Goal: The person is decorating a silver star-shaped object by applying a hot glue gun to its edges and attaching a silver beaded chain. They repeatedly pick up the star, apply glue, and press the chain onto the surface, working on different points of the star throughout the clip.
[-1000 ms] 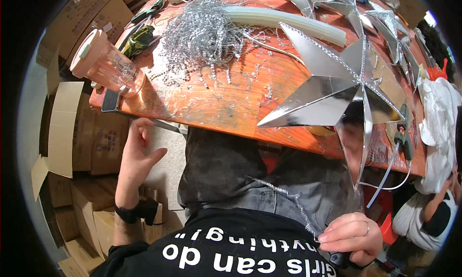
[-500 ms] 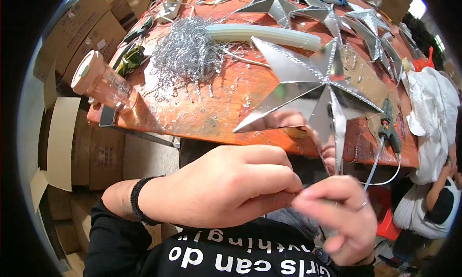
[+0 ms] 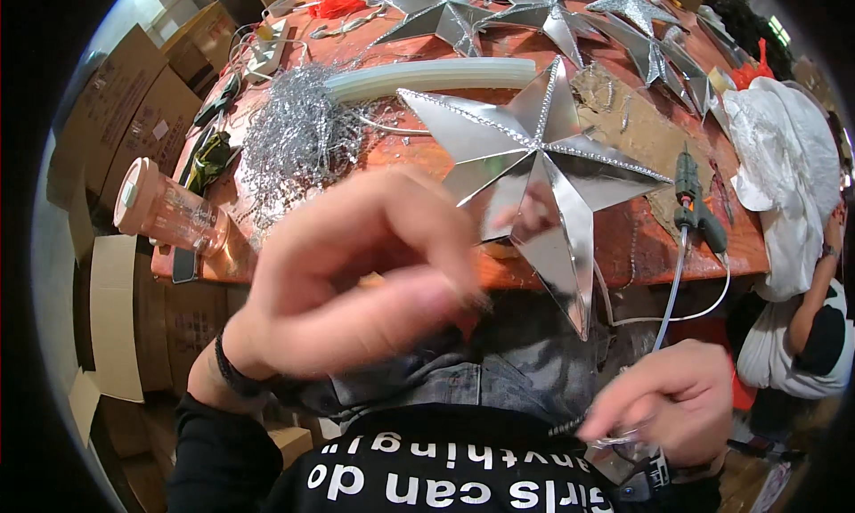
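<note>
The star lay at the near edge of the desk, mirror-bright, one point jutting past the edge toward the lap, with silver trim along three of its ridges. The left hand hung in front of it, blurred, thumb and forefinger curled until their tips were close; whether they met or held a wisp of anything, I could not tell. The right hand was low at the right, by the lap, its fingers pinched on a short strand whose free end pointed left. That strand looked nearly weightless and limp, apt to twist or slip, so a fingertip pinch close to one end suited it. The star seemed light and fairly stiff along its folds, though its thin faces would probably dent and its gloss smudge; the outer edges near the base of a point looked the safest hold. The glue gun lay to its right, a heap of tinsel to its left.
</note>
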`<control>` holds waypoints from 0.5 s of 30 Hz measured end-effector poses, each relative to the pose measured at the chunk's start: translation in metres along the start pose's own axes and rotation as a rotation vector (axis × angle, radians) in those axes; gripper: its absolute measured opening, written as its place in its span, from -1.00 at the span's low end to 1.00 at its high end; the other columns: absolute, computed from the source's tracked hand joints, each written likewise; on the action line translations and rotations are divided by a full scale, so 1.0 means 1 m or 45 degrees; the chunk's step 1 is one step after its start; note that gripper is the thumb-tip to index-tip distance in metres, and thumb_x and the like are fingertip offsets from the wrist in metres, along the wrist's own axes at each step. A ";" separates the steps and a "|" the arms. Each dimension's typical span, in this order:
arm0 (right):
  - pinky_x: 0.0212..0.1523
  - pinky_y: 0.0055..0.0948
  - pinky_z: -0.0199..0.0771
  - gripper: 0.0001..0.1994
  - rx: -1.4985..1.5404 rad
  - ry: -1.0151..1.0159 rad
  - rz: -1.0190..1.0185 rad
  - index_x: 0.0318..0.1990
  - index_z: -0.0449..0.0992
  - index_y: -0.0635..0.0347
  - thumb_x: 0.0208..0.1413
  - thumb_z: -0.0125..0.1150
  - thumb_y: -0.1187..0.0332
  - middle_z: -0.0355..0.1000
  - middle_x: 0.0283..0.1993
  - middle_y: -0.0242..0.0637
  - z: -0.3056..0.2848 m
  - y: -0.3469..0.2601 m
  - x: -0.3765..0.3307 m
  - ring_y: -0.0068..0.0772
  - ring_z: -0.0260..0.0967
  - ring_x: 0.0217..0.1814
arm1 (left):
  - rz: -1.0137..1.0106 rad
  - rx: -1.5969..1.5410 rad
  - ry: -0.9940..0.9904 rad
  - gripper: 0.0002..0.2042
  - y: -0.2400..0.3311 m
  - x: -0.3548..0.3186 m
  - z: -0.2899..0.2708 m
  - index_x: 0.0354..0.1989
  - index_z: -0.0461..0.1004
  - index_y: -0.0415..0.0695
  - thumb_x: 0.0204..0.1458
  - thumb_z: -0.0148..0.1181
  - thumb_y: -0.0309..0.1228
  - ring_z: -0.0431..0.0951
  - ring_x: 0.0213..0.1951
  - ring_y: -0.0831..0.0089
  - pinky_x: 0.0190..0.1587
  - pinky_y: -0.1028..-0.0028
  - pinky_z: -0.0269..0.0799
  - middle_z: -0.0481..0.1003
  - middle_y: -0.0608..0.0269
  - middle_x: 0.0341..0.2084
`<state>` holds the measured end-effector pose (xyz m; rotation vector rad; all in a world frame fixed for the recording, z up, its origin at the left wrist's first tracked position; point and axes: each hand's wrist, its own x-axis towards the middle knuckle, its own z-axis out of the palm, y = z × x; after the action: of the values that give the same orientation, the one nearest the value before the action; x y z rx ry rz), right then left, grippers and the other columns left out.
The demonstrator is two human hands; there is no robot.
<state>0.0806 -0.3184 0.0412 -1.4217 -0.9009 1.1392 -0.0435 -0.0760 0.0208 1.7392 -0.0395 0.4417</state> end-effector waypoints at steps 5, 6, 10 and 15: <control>-0.69 -0.68 0.23 -0.82 0.315 0.569 -0.432 -0.36 0.41 0.41 0.17 0.08 0.41 0.36 -0.57 -0.20 -0.009 0.031 -0.016 -0.63 0.22 -0.69 | -0.177 -0.053 0.211 -0.76 -0.052 -0.008 -0.030 -0.53 0.24 -0.18 0.17 -0.13 -0.34 0.10 -0.64 0.67 -0.59 0.62 0.02 0.17 0.38 -0.64; -0.70 -0.69 0.22 -0.84 0.315 0.631 -0.384 -0.34 0.39 0.41 0.15 0.08 0.43 0.37 -0.55 -0.19 -0.011 0.032 -0.015 -0.64 0.22 -0.68 | -0.199 -0.090 0.179 -0.77 -0.056 -0.012 -0.032 -0.52 0.26 -0.19 0.18 -0.12 -0.38 0.13 -0.61 0.69 -0.56 0.62 0.05 0.20 0.42 -0.65; -0.72 -0.73 0.19 -0.93 0.265 0.855 -0.248 -0.32 0.37 0.40 0.08 0.08 0.55 0.38 -0.47 -0.16 -0.018 0.033 -0.014 -0.65 0.23 -0.63 | -0.195 0.052 0.025 -0.73 -0.060 -0.016 -0.019 -0.63 0.30 -0.17 0.12 0.05 -0.41 0.26 -0.59 0.63 -0.51 0.57 0.14 0.30 0.39 -0.68; -0.72 -0.72 0.26 -0.90 0.292 0.951 -0.191 -0.28 0.38 0.41 0.02 0.07 0.62 0.39 -0.42 -0.15 -0.022 0.031 -0.011 -0.60 0.31 -0.56 | -0.103 -0.154 -0.206 -0.82 -0.050 -0.009 -0.001 -0.60 0.41 -0.21 -0.07 0.32 -0.52 0.43 -0.48 0.49 -0.37 0.49 0.31 0.47 0.27 -0.59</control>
<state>0.0971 -0.3396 0.0125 -1.4021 -0.3227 0.5006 -0.0390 -0.0659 -0.0293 1.6474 -0.1094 0.2342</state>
